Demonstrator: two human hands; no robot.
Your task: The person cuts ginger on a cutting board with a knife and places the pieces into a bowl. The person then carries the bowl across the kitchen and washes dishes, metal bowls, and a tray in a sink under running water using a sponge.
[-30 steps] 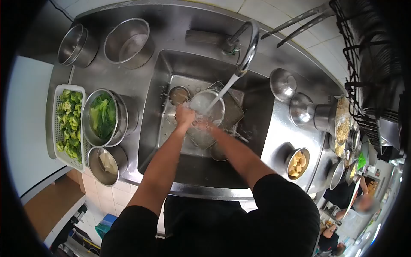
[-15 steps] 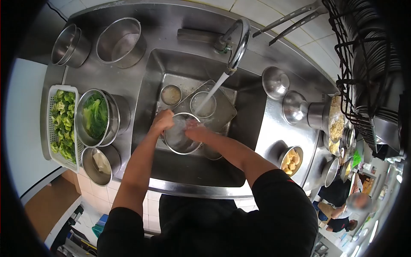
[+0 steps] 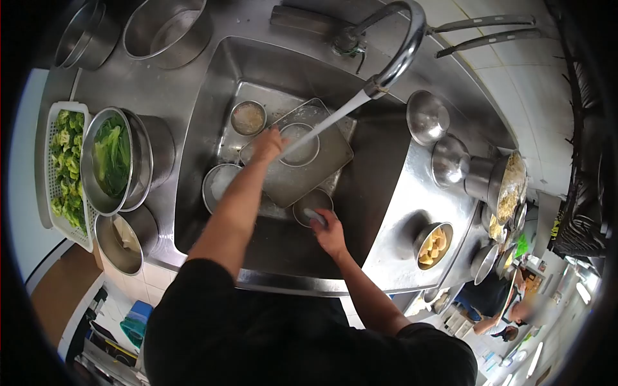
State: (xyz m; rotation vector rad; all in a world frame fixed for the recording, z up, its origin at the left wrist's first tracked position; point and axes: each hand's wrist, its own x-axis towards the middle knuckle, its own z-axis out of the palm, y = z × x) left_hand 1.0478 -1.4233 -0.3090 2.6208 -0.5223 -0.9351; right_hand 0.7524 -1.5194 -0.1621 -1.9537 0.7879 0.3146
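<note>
My left hand [image 3: 269,143], fingers curled, reaches beside the running water [image 3: 328,122]. What it holds, if anything, is hidden. Just beyond it, a round metal container [image 3: 300,161] stands on a tilted metal tray [image 3: 335,151]. My right hand [image 3: 330,235] pinches a small whitish object [image 3: 314,215], too blurred to name, over a round metal pan [image 3: 302,220] low in the sink [image 3: 277,254]. To the left of my left forearm, a metal bowl [image 3: 221,181] with cloudy whitish contents rests in the sink, partly covered by the arm.
The curved faucet [image 3: 412,48] arches over the sink. At left stand a basket of broccoli [image 3: 67,170], a pot of leafy greens [image 3: 111,156] and other pots. On the right are upturned bowls [image 3: 427,118] and a bowl of yellow chunks [image 3: 434,246]. Tongs [image 3: 486,35] hang behind.
The metal bowl moved from under the stream to the sink's left side. My left hand shifted right and up, towards the water; my right hand came down to the lower pan. The view tilted.
</note>
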